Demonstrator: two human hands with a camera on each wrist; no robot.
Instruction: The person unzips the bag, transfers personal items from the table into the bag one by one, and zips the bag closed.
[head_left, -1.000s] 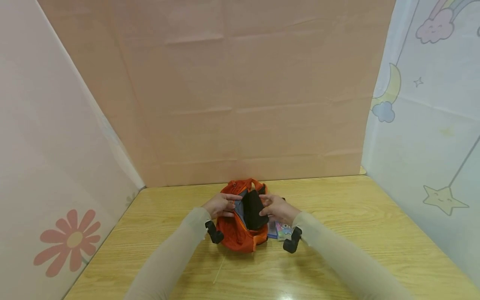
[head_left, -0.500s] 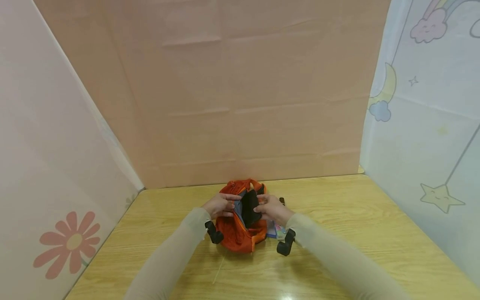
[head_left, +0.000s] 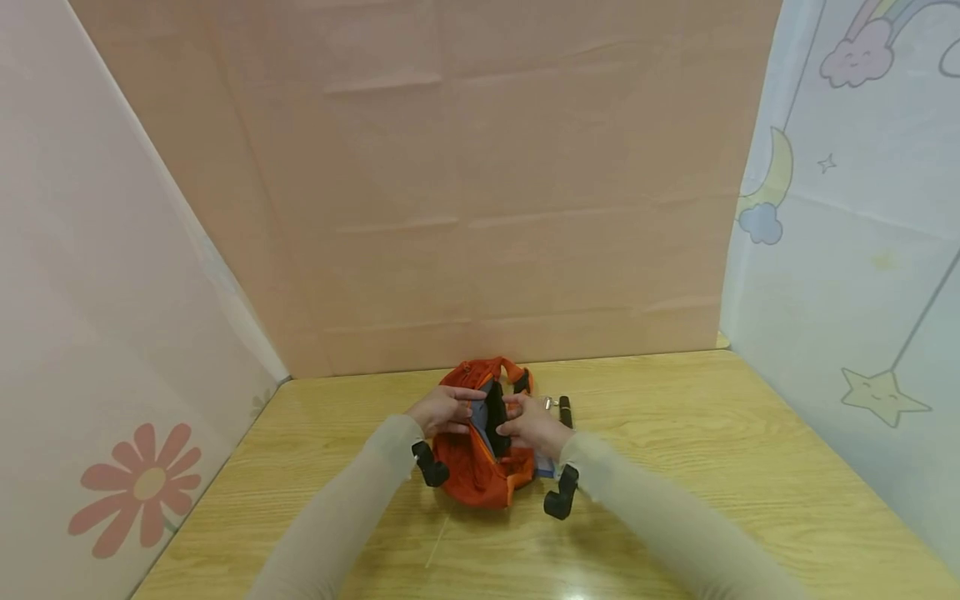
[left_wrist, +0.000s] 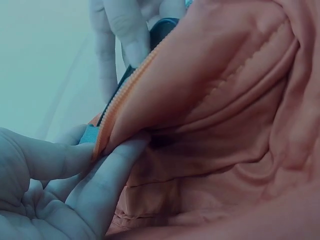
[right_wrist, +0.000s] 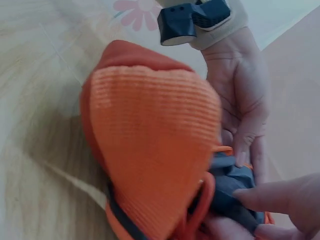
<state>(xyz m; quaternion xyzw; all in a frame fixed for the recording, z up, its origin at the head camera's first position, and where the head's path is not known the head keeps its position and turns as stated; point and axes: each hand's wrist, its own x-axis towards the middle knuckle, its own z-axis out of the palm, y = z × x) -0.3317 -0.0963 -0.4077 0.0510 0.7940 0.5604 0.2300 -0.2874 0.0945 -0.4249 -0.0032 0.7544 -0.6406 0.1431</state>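
An orange zippered bag (head_left: 472, 471) lies on the table with its mouth spread, showing a grey lining. My left hand (head_left: 444, 410) pinches the zipper edge (left_wrist: 122, 100) of that mouth between thumb and fingers. A flat black case (head_left: 494, 421) stands mostly inside the opening, its upper edge still showing in the left wrist view. With thumb and fingers, my right hand (head_left: 534, 427) holds the case at the bag's right side. The right wrist view has an orange mesh flap (right_wrist: 155, 120) of the bag in front, and the case's lower part is hidden.
Right of the bag lie a black cylindrical item (head_left: 566, 410), a small silver metal piece (head_left: 548, 403) and a blue-edged packet (head_left: 544, 467) partly covered by my right hand. The wooden table (head_left: 675, 467) meets a pinkish backdrop (head_left: 487, 208) behind the bag.
My right hand has moved left and pushed the black case deeper into the bag, so less of it shows. The black cylindrical item has come into view. My left hand has stayed put.
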